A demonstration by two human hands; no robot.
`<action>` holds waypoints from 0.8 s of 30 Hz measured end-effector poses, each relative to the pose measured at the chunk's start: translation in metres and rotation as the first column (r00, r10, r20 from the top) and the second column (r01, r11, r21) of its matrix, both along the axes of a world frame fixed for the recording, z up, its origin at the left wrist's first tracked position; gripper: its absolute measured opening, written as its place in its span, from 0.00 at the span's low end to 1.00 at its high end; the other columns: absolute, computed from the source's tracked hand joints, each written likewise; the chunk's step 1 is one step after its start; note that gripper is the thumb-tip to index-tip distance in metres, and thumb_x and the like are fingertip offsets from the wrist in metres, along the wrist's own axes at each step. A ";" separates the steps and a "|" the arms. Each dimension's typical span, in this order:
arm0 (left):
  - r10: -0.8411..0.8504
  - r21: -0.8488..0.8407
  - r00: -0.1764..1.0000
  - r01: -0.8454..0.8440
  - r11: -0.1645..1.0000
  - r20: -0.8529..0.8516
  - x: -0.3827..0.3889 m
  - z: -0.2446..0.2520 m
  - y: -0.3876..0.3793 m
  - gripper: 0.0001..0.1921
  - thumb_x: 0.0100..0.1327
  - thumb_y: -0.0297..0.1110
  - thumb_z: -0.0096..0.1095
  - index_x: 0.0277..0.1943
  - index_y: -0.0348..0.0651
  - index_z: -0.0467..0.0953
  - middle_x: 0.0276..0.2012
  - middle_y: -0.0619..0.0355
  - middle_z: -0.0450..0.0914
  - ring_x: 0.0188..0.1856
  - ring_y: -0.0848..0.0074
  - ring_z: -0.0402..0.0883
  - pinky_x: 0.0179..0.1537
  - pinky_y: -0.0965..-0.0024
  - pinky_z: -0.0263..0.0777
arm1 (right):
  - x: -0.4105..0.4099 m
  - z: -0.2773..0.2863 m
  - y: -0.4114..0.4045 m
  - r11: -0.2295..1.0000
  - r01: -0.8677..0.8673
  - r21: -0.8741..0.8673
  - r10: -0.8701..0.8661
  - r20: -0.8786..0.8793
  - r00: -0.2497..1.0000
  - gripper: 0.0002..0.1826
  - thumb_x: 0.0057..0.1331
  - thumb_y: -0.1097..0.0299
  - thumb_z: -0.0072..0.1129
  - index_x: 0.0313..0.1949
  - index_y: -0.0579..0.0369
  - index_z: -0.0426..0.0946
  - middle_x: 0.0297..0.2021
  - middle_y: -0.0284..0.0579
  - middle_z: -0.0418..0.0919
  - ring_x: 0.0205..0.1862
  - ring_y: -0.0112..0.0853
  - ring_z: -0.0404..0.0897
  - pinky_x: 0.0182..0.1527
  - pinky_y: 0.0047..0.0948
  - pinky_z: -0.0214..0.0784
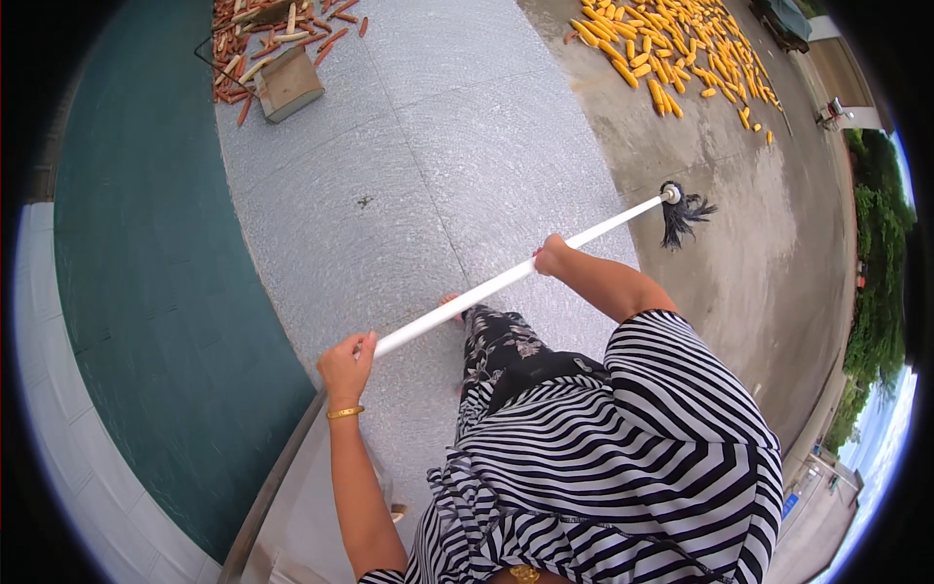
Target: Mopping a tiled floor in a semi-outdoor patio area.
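A mop with a white pole (467, 296) slants across in front of my body, rising from lower left to upper right. My left hand (349, 369) grips the pole's near end, and a gold bracelet (345, 412) circles that wrist. Farther along, my right hand (551, 255) is closed around the pole's middle. At the far end hang the dark strands of the mop head (680, 219), over the concrete yard on the right. Whether the strands touch the ground I cannot tell. Below the pole is the speckled grey floor (350, 255).
Yellow corn cobs (657, 51) lie spread on the concrete (737, 219) at upper right. Reddish stripped cobs (233, 66) are heaped at upper left, beside a long-handled dustpan (292, 84). A dark green surface (160, 255) runs along the left. A small dark scrap (365, 202) lies on the floor.
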State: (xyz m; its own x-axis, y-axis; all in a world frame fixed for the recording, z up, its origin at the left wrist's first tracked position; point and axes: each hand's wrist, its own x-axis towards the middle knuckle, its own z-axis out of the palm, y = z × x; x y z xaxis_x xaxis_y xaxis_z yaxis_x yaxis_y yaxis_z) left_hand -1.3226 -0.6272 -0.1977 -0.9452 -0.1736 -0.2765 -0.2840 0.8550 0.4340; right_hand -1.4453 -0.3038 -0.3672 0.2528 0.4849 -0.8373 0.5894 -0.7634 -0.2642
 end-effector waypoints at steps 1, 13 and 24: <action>0.004 -0.036 1.000 -0.004 0.999 -0.012 0.005 -0.001 -0.011 0.13 0.48 0.44 0.53 0.20 0.43 0.73 0.12 0.53 0.70 0.16 0.64 0.70 0.18 0.67 0.61 | 0.009 0.002 -0.006 0.999 -0.026 -0.036 0.027 0.015 1.000 0.07 0.55 0.65 0.37 0.32 0.53 0.60 0.20 0.40 0.62 0.18 0.27 0.63 0.22 0.26 0.62; 0.239 -0.194 0.926 -0.302 0.933 -0.292 0.150 0.172 -0.113 0.12 0.53 0.33 0.49 0.19 0.33 0.67 0.11 0.63 0.64 0.16 0.88 0.57 0.16 0.81 0.51 | 0.103 0.148 -0.154 0.853 -0.240 -0.463 0.172 -0.185 0.968 0.09 0.53 0.74 0.37 0.35 0.58 0.55 0.23 0.46 0.63 0.21 0.32 0.65 0.24 0.32 0.65; 0.045 -0.692 0.957 -0.239 0.682 -0.286 0.317 0.349 0.023 0.04 0.48 0.26 0.53 0.25 0.36 0.72 0.11 0.56 0.64 0.11 0.74 0.60 0.14 0.75 0.52 | 0.251 0.161 -0.247 0.472 -0.438 -0.765 0.268 -0.349 0.898 0.01 0.50 0.77 0.37 0.25 0.57 0.57 0.15 0.41 0.60 0.17 0.30 0.63 0.27 0.31 0.65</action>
State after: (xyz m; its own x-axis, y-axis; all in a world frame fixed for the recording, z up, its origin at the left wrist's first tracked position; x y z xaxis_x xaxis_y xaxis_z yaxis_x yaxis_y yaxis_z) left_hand -1.0056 -0.6039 0.1509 -0.9087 -0.3624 0.2074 -0.4045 0.8871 -0.2224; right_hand -1.1941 -0.5508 -0.2059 0.0488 -0.4067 -0.9122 0.8744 -0.4241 0.2359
